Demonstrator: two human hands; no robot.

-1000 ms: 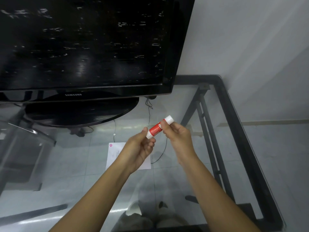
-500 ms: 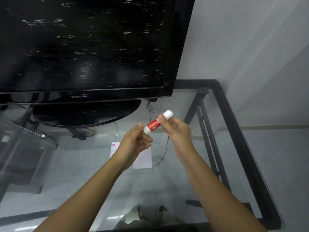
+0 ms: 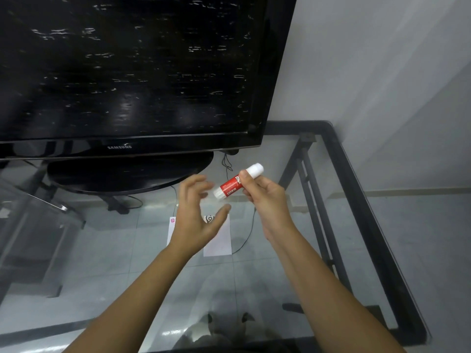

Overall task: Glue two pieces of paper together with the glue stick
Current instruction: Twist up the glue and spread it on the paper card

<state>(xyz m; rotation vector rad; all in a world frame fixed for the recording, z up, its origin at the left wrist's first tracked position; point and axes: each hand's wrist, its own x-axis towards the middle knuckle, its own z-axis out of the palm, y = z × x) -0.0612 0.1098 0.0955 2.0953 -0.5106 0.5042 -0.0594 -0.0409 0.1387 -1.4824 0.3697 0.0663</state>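
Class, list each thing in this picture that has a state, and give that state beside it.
Glue stick: capped, tilted, held in the air.
Right hand: closed on the glue stick.
Left hand: open, empty, blurred.
Paper: flat on the glass table.
Television: off.

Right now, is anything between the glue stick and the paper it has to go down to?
Yes: the open left hand hovers over the paper, below the glue stick held by the right hand.

Dim, greyish light; glare streaks the television screen [image 3: 127,67], the left hand [image 3: 196,215] seemingly motion-blurred.
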